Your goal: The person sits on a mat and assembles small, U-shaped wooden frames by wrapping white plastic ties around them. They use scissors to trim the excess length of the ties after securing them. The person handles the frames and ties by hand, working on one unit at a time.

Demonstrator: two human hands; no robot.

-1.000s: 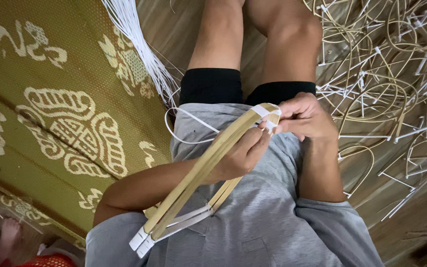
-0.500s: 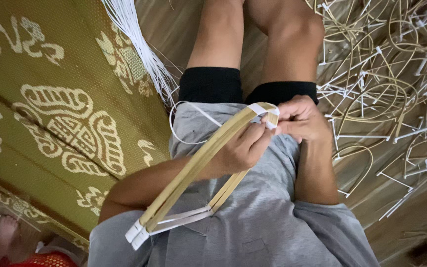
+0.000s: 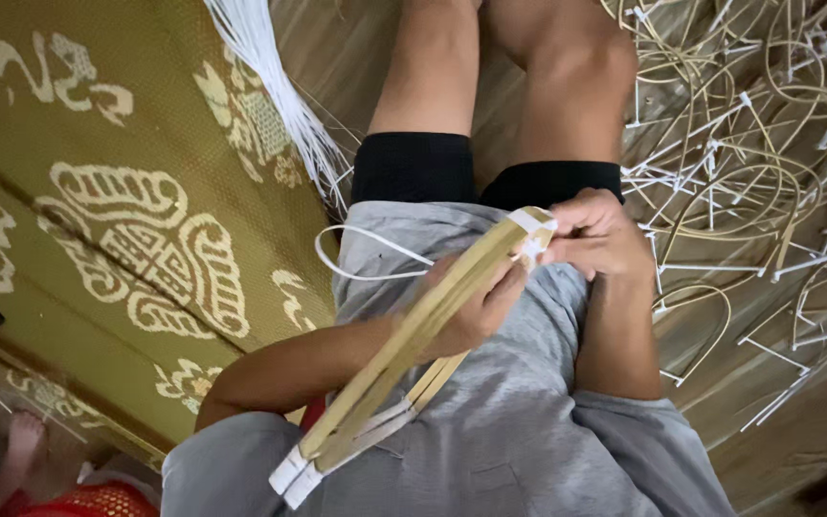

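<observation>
A flat bundle of pale bamboo strips point(image 3: 404, 349) runs slantwise across my lap, its near end bound with white band. My left hand point(image 3: 476, 302) wraps around the bundle's upper part. My right hand point(image 3: 600, 235) pinches the far end, where white plastic strip point(image 3: 533, 235) is wound around the tip. A loose loop of the same white strip point(image 3: 366, 254) hangs off to the left over my grey shirt.
A heap of bent bamboo hoops and white-tipped sticks point(image 3: 768, 163) covers the wooden floor on the right. A hank of white strips point(image 3: 270, 86) lies at the edge of a green and cream patterned mat point(image 3: 117, 220). Someone's foot point(image 3: 21, 450) and a red basket point(image 3: 98, 500) show at bottom left.
The bundle's near end has shifted slightly right and lower. The loose white loop has been drawn a little to the left. Both hands keep their hold at the far tip.
</observation>
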